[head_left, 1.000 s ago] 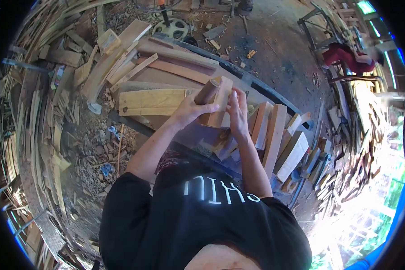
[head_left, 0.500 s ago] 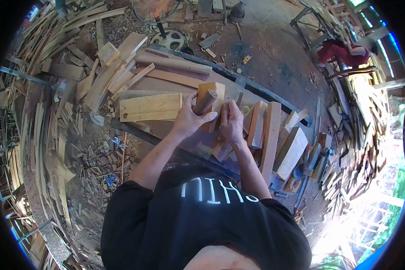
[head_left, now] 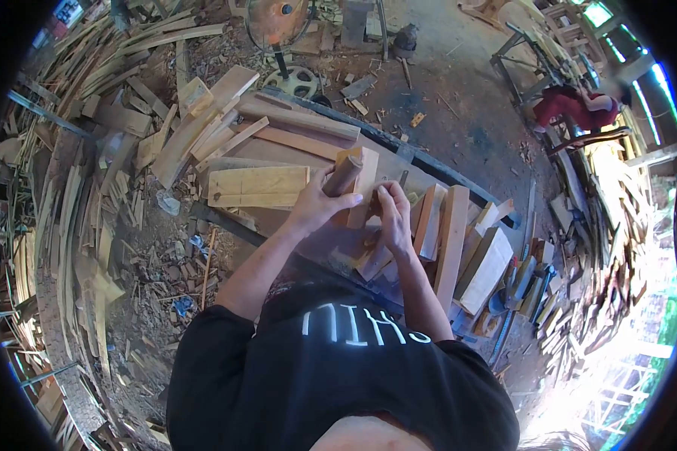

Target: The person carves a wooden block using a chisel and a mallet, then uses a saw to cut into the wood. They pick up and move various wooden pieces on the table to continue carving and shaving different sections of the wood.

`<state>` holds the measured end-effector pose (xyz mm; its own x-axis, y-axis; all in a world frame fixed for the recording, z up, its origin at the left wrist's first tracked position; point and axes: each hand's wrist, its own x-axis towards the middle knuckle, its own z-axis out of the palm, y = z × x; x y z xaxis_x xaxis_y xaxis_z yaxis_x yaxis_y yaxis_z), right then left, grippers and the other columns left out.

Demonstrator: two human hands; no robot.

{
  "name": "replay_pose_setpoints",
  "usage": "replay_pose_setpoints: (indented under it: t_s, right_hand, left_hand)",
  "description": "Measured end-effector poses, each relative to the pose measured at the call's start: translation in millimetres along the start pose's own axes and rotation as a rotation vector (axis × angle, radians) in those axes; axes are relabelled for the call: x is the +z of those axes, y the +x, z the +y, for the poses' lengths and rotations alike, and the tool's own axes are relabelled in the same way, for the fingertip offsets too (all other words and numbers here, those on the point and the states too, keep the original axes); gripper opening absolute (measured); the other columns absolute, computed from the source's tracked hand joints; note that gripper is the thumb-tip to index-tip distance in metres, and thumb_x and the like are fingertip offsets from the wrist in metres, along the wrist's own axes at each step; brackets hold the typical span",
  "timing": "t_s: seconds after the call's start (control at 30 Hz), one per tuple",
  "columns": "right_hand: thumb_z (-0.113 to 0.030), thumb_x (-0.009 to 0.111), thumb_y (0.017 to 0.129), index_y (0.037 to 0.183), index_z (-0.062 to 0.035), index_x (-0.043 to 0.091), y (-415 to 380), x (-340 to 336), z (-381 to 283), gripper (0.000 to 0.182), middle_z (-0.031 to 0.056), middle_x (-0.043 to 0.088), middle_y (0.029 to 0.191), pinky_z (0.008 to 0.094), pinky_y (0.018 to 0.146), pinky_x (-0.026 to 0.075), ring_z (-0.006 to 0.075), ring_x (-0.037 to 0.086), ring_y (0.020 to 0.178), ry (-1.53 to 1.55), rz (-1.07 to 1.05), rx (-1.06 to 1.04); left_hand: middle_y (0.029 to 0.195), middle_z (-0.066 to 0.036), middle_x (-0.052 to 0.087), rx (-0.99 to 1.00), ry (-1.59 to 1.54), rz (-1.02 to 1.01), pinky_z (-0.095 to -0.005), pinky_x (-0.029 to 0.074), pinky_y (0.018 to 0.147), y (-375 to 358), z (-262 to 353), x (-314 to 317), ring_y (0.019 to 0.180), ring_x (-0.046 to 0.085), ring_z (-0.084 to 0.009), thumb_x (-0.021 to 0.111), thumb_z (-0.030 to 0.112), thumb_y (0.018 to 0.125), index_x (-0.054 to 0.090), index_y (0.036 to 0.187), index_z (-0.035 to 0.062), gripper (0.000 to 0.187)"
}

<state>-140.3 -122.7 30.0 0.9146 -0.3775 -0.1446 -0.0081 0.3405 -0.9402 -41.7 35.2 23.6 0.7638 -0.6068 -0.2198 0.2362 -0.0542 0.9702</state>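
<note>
My left hand (head_left: 315, 201) is wrapped round a dark, round wooden piece (head_left: 342, 177), tilted up towards the block behind it. That pale squared wooden block (head_left: 367, 177) stands upright on the low workbench (head_left: 267, 220), its lower part partly hidden by my hands. Just right of the block is my right hand (head_left: 396, 218), its fingers curled in and the thumb close to them; what they hold, if anything, is hidden. A thin dark strip (head_left: 404, 178) shows beyond the right fingers. Left of my left hand lies a flat light board (head_left: 259, 187).
Several squared timbers (head_left: 451, 237) lean at the bench's right side. Boards (head_left: 301, 120) are stacked along its far left. A fan (head_left: 280, 56) stands beyond the bench. At the far right sits a person in red (head_left: 579, 109). Offcuts (head_left: 169, 267) litter the floor.
The view has shifted a little, so the bench appears slightly lower and to the right. My right hand has drawn slightly away from the block; my left keeps its hold on the round piece.
</note>
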Motion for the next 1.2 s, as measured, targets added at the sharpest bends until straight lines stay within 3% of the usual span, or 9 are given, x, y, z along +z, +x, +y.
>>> replay_pose_setpoints:
  t_s: [0.07,0.3,0.53,0.73,0.83,0.9,1.0,1.07,1.2]
  right_hand:
    - [-0.013,0.049,0.1,0.095,-0.0018,0.055,2,0,-2,0.014,0.0018,0.059,0.082,0.0247,0.067,0.048,0.008,0.057,0.073,-0.31,0.028,-0.081]
    - [-0.009,0.052,0.097,0.096,-0.0001,0.055,-4,2,-19,0.01,0.0048,0.06,0.073,0.027,0.057,0.05,0.0101,0.059,0.064,-0.434,0.04,-0.123]
    - [-0.016,0.05,0.097,0.09,-0.0016,0.054,4,-26,11,0.017,0.0038,0.056,0.065,0.0267,0.053,0.045,0.0117,0.054,0.056,-0.155,0.115,-0.027]
    - [-0.025,0.055,0.097,0.1,-0.0032,0.053,-5,-65,27,0.022,0.0056,0.058,0.08,0.0324,0.066,0.045,0.0159,0.053,0.074,-0.804,0.233,-0.066]
    - [-0.03,0.058,0.096,0.129,-0.0065,0.047,-21,-46,-1,0.042,0.0081,0.059,0.102,0.0339,0.076,0.047,0.0198,0.056,0.091,-0.297,0.091,-0.014]
    - [-0.034,0.061,0.095,0.149,-0.0119,0.026,-29,-33,-14,0.068,0.0111,0.054,0.122,0.0335,0.085,0.047,0.0215,0.055,0.105,-0.053,-0.081,0.043]
    - [-0.038,0.059,0.096,0.153,-0.0134,0.017,-31,-15,-15,0.076,0.0149,0.047,0.133,0.0351,0.093,0.045,0.0213,0.051,0.116,-0.07,-0.213,-0.051]
    - [-0.044,0.053,0.097,0.152,-0.0134,0.021,-31,-18,-11,0.071,0.014,0.047,0.137,0.0396,0.095,0.045,0.0218,0.052,0.119,-0.014,-0.18,-0.026]
    - [-0.049,0.048,0.097,0.148,-0.0148,0.033,-27,-46,3,0.063,0.0112,0.051,0.137,0.0485,0.095,0.046,0.0266,0.053,0.122,0.552,-0.279,0.203]
  left_hand:
    - [0.127,-0.021,0.057,0.071,0.228,0.09,-0.0352,0.046,0.098,1,-7,-2,0.117,0.058,-0.0254,0.085,0.037,0.07,0.037,0.141,-0.0024,0.094]
    - [0.128,-0.022,0.056,0.131,0.342,0.088,-0.0362,0.045,0.099,-6,5,5,0.12,0.057,-0.027,0.084,0.041,0.07,0.036,0.141,-0.0017,0.096]
    - [0.118,-0.01,0.06,-0.075,-0.103,-0.174,-0.0325,0.047,0.092,-15,35,14,0.106,0.06,-0.0193,0.076,0.03,0.079,0.047,0.134,-0.0007,0.069]
    - [0.113,-0.007,0.061,-0.156,-0.439,-0.203,-0.0314,0.049,0.09,-9,29,11,0.104,0.06,-0.0158,0.072,0.03,0.082,0.051,0.129,0.0032,0.059]
    - [0.114,-0.007,0.061,-0.128,-0.439,-0.156,-0.0303,0.051,0.088,-11,33,21,0.104,0.06,-0.0151,0.074,0.031,0.081,0.048,0.132,0.0052,0.063]
    - [0.112,-0.007,0.062,-0.112,-0.4,-0.122,-0.0293,0.052,0.086,-10,36,27,0.102,0.061,-0.0146,0.075,0.032,0.081,0.049,0.132,0.0053,0.063]
    - [0.106,-0.006,0.064,-0.176,-0.14,-0.143,-0.0249,0.053,0.072,-9,28,36,0.091,0.064,-0.011,0.075,0.031,0.083,0.05,0.131,0.0042,0.06]
    - [0.095,-0.005,0.066,0.039,-0.221,-0.049,-0.0212,0.048,0.056,-6,12,52,0.07,0.062,-0.0066,0.075,0.03,0.085,0.053,0.129,0.0025,0.057]
    - [0.095,-0.004,0.067,0.018,-0.182,-0.073,-0.0206,0.044,0.048,-17,35,39,0.066,0.06,-0.0051,0.074,0.027,0.086,0.055,0.128,0.0032,0.052]
